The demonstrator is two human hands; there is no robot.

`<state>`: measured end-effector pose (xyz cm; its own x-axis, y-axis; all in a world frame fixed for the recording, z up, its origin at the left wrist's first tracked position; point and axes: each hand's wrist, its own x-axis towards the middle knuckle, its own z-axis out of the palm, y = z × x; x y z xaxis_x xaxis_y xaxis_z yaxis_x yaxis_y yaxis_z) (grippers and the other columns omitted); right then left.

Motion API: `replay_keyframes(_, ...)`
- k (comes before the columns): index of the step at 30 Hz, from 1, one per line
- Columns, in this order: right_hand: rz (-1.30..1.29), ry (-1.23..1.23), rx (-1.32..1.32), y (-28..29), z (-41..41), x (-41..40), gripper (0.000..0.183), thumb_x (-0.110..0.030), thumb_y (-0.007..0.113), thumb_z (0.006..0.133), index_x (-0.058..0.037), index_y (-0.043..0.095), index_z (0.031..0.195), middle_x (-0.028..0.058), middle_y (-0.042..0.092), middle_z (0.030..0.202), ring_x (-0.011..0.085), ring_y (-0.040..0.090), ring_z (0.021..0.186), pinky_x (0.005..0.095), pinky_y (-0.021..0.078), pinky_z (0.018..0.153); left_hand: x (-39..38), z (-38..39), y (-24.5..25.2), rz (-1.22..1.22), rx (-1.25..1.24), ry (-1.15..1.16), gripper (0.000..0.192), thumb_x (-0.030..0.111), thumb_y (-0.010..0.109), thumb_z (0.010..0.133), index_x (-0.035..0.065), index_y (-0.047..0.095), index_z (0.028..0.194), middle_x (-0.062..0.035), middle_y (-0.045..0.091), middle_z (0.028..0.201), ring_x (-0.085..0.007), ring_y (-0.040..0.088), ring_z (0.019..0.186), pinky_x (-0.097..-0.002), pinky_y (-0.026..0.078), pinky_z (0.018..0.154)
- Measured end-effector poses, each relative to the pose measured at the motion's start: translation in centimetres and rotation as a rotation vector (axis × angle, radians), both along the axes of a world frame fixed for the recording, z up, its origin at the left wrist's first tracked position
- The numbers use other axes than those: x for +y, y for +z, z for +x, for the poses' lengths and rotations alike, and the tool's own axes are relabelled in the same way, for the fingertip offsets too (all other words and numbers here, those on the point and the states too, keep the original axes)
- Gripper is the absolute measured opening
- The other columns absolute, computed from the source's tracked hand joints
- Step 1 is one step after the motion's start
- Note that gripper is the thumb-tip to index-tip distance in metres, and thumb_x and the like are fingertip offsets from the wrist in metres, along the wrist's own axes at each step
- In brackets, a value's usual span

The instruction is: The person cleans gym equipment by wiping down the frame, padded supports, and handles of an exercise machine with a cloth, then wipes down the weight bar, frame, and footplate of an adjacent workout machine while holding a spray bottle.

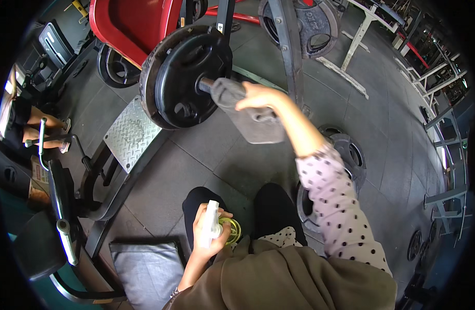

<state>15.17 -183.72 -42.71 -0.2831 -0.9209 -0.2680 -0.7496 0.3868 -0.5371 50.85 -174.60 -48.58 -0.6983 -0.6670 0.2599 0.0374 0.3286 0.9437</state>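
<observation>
My left hand [208,234] is closed around a spray bottle with a white trigger head [212,219] and a yellow-green body [231,231], held close above my left knee. Out in front, my right hand [260,97] grips a grey cloth [257,126], part of which hangs down below the fingers. The cloth's upper end wraps over or covers the tip of a metal bar sleeve [205,84]. That sleeve sticks out of a black weight plate [193,77], with a worn second plate [150,83] behind it. Slight blur shows on my right hand and the cloth.
A red machine seat [138,25] rises behind the plates, beside a diamond-tread footplate [133,133]. Weight plates [349,153] lie right of my legs. A black pad [148,271] is at lower left. Another person's legs [46,130] show at far left. A grey upright [288,50] stands ahead.
</observation>
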Motion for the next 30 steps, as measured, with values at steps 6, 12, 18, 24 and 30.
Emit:
replay_keyframes(6,-0.239,-0.151,0.561,0.5,3.5,17.3,0.07,-0.026,0.075,0.058,-0.0045,0.043,0.116,0.0174,0.059,0.097,0.035,0.059,0.089,0.0427,0.0473,0.072,-0.8,0.3,-0.4,0.009,-0.004,-0.016,0.031,-0.008,0.058,0.064,-0.0027,0.051,0.094,-0.0119,0.049,0.088,-0.0229,0.065,0.074,-0.0303,0.051,0.063)
replay_keyframes(12,-0.178,-0.274,1.064,-1.1,6.0,18.1,0.073,-0.023,0.081,0.053,-0.0064,0.045,0.114,0.0083,0.054,0.09,0.0243,0.056,0.083,0.0367,0.0452,0.07,-1.9,-0.3,-0.7,-0.111,-0.048,-0.039,0.031,-0.005,0.06,0.064,-0.0003,0.054,0.094,-0.0115,0.055,0.086,-0.0209,0.063,0.072,-0.0302,0.05,0.065)
replay_keyframes(18,-0.309,-0.196,1.174,-4.3,5.9,2.6,0.039,-0.02,0.066,0.073,-0.0044,0.046,0.103,0.0087,0.057,0.083,0.0201,0.06,0.07,0.0338,0.0479,0.06,-2.0,-0.4,-0.2,-0.149,-0.058,0.006,0.03,-0.005,0.06,0.064,-0.0006,0.054,0.093,-0.0119,0.055,0.086,-0.0207,0.063,0.072,-0.0301,0.05,0.065)
replay_keyframes(24,-0.177,-0.178,0.661,-3.4,4.9,-9.4,0.058,-0.034,0.075,0.062,-0.0017,0.051,0.104,0.0164,0.063,0.095,0.0261,0.065,0.087,0.0343,0.0524,0.073,-1.7,-0.5,-0.3,-0.074,0.001,0.069,0.03,-0.004,0.06,0.064,-0.0012,0.054,0.094,-0.0125,0.055,0.087,-0.0215,0.063,0.073,-0.0301,0.05,0.065)
replay_keyframes(30,-0.025,0.022,0.055,-1.2,1.0,-5.3,0.089,-0.032,0.074,0.06,0.0113,0.035,0.127,0.0306,0.05,0.12,0.0344,0.052,0.111,0.0349,0.0431,0.092,-1.8,-0.1,0.3,-0.076,0.019,0.119,0.03,-0.003,0.06,0.064,-0.0017,0.054,0.093,-0.0127,0.057,0.085,-0.0224,0.062,0.074,-0.0305,0.049,0.065)
